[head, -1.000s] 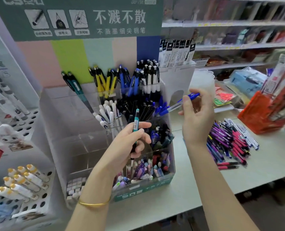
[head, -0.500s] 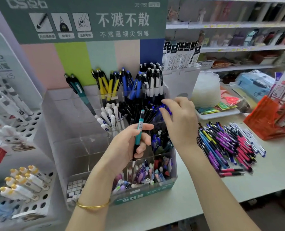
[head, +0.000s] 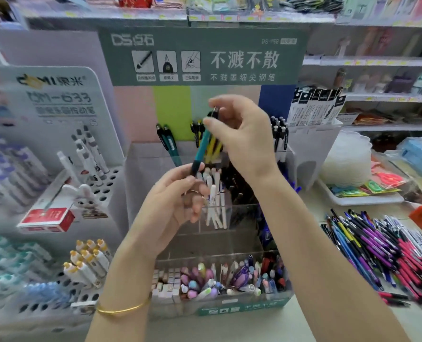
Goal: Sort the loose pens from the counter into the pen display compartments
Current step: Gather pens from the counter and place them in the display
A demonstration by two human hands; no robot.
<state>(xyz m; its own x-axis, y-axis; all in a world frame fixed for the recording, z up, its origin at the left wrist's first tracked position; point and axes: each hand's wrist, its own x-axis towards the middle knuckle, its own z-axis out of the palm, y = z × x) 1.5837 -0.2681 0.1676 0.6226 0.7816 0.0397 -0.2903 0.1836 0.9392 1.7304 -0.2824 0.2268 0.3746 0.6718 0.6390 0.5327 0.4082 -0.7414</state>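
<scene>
Counter [head: 229,327] carried the clear pen display [head: 242,308], tiered compartments: teal, yellow and black pens standing at the back, white ones mid row, pastel ones in front. Loose pens [head: 382,248] lay piled on the counter right of the display, purple, pink, blue and black mixed. Left hand [head: 170,206] pinched the lower black grip of the teal pen [head: 202,146]; right hand [head: 244,137] pinched its black top end. Pen was held in the air over the display, tilted, top leaning right: teal barrel, black grip, black top.
</scene>
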